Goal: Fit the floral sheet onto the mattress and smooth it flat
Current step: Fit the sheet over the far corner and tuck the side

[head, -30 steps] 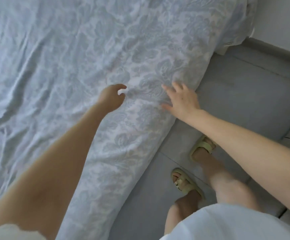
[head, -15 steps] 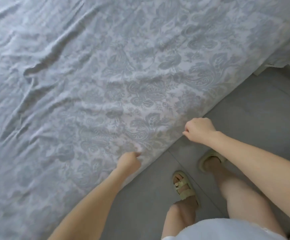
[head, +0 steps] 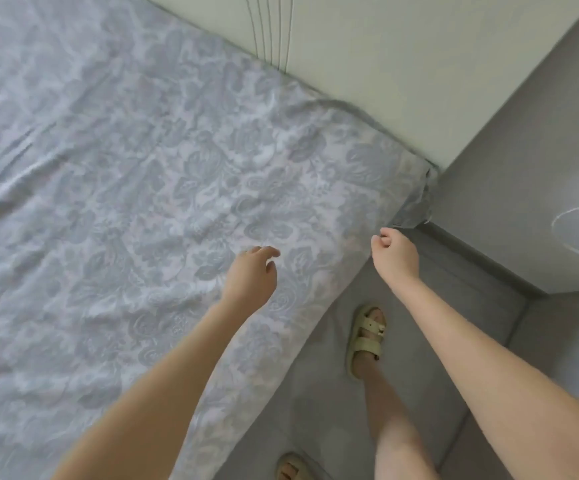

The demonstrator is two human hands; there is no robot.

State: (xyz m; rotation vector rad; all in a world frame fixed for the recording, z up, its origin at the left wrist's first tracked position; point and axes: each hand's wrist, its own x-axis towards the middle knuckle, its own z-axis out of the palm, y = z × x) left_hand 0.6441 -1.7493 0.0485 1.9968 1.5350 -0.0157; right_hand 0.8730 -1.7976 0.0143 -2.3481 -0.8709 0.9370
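Now: floral sheet (head: 177, 188) lies over the whole mattress top, which is hidden beneath it. Its long side edge runs on a diagonal from near the person's knees up to the corner by the headboard (head: 367, 64).

Key relation: that corner (head: 416, 202) sits just ahead of the right hand (head: 395, 254) and a little to its right. The cloth there is bunched and hangs loose rather than pulled under. The right hand is clearly the nearer one; the left would have to cross the bed edge to reach it.

- Right hand: at the side edge, over the floor (head: 471, 237), fingers curled into a loose fist. Cannot tell whether it pinches the hem or holds nothing.
- Left hand (head: 250, 275): over the sheet, inboard of the edge, fingers relaxed and slightly bent, gripping nothing. Contact with the cloth not certain.

Materials: thin woven cotton look, pale blue-grey with a large leaf and flower print. Soft shallow creases across the far left half, flatter near the hands. Headboard pale green, padded, with stitched lines. Floor matte grey. Person stands in pale chunky sandals (head: 366, 337).

Judgement: the corner wants tucking next, then smoothing leftward.
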